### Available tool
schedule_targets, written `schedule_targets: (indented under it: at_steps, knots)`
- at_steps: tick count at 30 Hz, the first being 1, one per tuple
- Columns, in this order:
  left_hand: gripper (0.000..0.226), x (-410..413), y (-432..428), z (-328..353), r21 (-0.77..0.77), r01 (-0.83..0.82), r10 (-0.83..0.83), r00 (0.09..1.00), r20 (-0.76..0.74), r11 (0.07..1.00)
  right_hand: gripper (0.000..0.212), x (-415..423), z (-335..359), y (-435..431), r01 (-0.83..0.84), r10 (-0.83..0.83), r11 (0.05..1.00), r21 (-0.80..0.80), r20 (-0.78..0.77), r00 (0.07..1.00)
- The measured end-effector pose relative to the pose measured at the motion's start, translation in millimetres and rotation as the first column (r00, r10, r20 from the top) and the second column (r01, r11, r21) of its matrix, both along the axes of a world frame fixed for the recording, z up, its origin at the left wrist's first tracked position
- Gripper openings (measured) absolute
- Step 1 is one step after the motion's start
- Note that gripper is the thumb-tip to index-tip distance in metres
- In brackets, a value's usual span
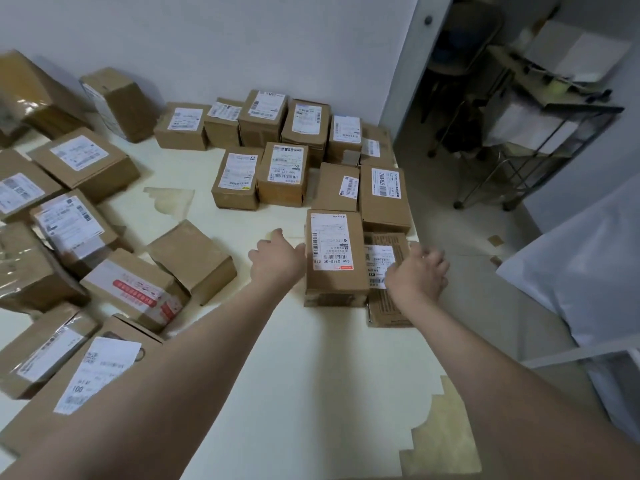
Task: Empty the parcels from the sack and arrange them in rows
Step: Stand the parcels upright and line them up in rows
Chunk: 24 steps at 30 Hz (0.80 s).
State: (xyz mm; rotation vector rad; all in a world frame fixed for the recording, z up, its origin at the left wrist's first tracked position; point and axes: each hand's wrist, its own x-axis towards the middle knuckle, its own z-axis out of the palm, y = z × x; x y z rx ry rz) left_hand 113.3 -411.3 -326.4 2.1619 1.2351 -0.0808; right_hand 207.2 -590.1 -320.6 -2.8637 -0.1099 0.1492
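Brown cardboard parcels with white labels lie on a cream floor (311, 358). Several stand in rows against the wall at the back right (304, 123). In front of them stands a tall parcel (334, 258) with a barcode label on top. My left hand (277, 259) rests against its left side, fingers apart. Beside it on the right lies a flat parcel (384, 303). My right hand (417, 273) is over that flat parcel, fingers curled and blurred; whether it grips is unclear. No sack is in view.
A loose heap of unsorted parcels (104, 282) covers the left side. A doorway with a metal wire cart (540, 143) opens at the back right. A white sheet-covered surface (595, 278) stands at the right. Torn floor patches (440, 438) show near me.
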Motion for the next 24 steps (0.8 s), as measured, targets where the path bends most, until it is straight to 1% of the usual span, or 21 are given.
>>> schedule_targets:
  at_steps: [1, 2, 3, 5, 7, 8, 9, 10, 11, 12, 13, 14, 15, 16, 17, 19, 20, 21, 22, 23, 24]
  knots:
    - [0.062, -5, 14, 6, 0.068, 0.003, -0.002, 1.000, -0.021, 0.998, 0.048, -3, 12, 12, -0.089, 0.080, 0.993, 0.074, 0.121, 0.989]
    - [0.062, -11, 30, 11, 0.113, 0.000, 0.005, 0.999, -0.040, 0.994, 0.043, -7, 22, 26, -0.193, 0.163, 0.972, 0.137, 0.204, 0.965]
    - [0.063, -18, 47, 17, 0.144, -0.004, 0.013, 0.998, -0.064, 0.990, 0.038, -12, 32, 42, -0.304, 0.255, 0.935, 0.183, 0.248, 0.935]
    - [0.067, -36, 84, 23, 0.180, 0.031, -0.004, 0.989, -0.150, 0.983, 0.031, -27, 44, 77, -0.498, 0.450, 0.830, 0.251, 0.226, 0.864]
    - [0.065, -60, 120, 24, 0.205, 0.141, -0.082, 0.959, -0.273, 0.968, 0.034, -49, 42, 115, -0.628, 0.621, 0.724, 0.285, 0.126, 0.773]
    - [0.063, -74, 138, 25, 0.203, 0.215, -0.143, 0.936, -0.322, 0.955, 0.040, -61, 37, 136, -0.659, 0.673, 0.697, 0.283, 0.056, 0.737]
    - [0.060, -88, 157, 27, 0.193, 0.307, -0.221, 0.903, -0.367, 0.932, 0.051, -74, 29, 155, -0.669, 0.702, 0.690, 0.277, -0.028, 0.712]
    - [0.058, -103, 176, 29, 0.186, 0.422, -0.317, 0.852, -0.417, 0.887, 0.063, -87, 20, 175, -0.668, 0.713, 0.694, 0.269, -0.123, 0.690]
    - [0.060, -118, 193, 31, 0.159, 0.545, -0.421, 0.773, -0.474, 0.823, 0.076, -100, 12, 193, -0.668, 0.716, 0.697, 0.261, -0.211, 0.665]
    - [0.068, -132, 207, 32, 0.112, 0.647, -0.510, 0.685, -0.520, 0.754, 0.088, -111, 2, 210, -0.672, 0.716, 0.697, 0.248, -0.286, 0.637]
    - [0.082, -146, 219, 30, 0.058, 0.709, -0.575, 0.615, -0.539, 0.703, 0.099, -122, -7, 225, -0.684, 0.713, 0.694, 0.225, -0.346, 0.610]
    - [0.097, -159, 229, 25, 0.005, 0.736, -0.620, 0.574, -0.535, 0.677, 0.106, -131, -16, 237, -0.694, 0.702, 0.694, 0.193, -0.394, 0.593]
    - [0.111, -171, 235, 20, -0.030, 0.745, -0.650, 0.560, -0.513, 0.666, 0.111, -139, -23, 246, -0.698, 0.689, 0.697, 0.162, -0.418, 0.592]
    - [0.120, -181, 238, 12, -0.042, 0.749, -0.674, 0.568, -0.472, 0.661, 0.112, -144, -28, 251, -0.691, 0.675, 0.709, 0.139, -0.417, 0.608]
    - [0.122, -188, 240, 4, -0.035, 0.747, -0.687, 0.592, -0.421, 0.664, 0.111, -147, -30, 254, -0.669, 0.660, 0.730, 0.140, -0.398, 0.637]
    - [0.114, -191, 248, -3, 0.001, 0.736, -0.700, 0.644, -0.308, 0.677, 0.104, -146, -31, 251, -0.564, 0.603, 0.796, 0.219, -0.362, 0.711]
    - [0.107, -188, 253, -3, -0.001, 0.722, -0.698, 0.669, -0.256, 0.692, 0.098, -143, -31, 245, -0.479, 0.549, 0.835, 0.271, -0.362, 0.753]
    - [0.100, -184, 257, 1, -0.032, 0.704, -0.694, 0.689, -0.208, 0.709, 0.093, -140, -30, 238, -0.371, 0.478, 0.871, 0.323, -0.374, 0.795]
    - [0.093, -180, 260, 5, -0.099, 0.676, -0.682, 0.716, -0.150, 0.730, 0.088, -137, -29, 230, -0.228, 0.381, 0.898, 0.377, -0.405, 0.831]
    - [0.086, -175, 262, 8, -0.203, 0.621, -0.643, 0.763, -0.062, 0.757, 0.086, -135, -26, 223, -0.057, 0.270, 0.897, 0.437, -0.444, 0.854]
    - [0.079, -172, 262, 10, -0.328, 0.542, -0.563, 0.826, 0.038, 0.773, 0.085, -134, -24, 217, 0.128, 0.160, 0.859, 0.496, -0.497, 0.853]
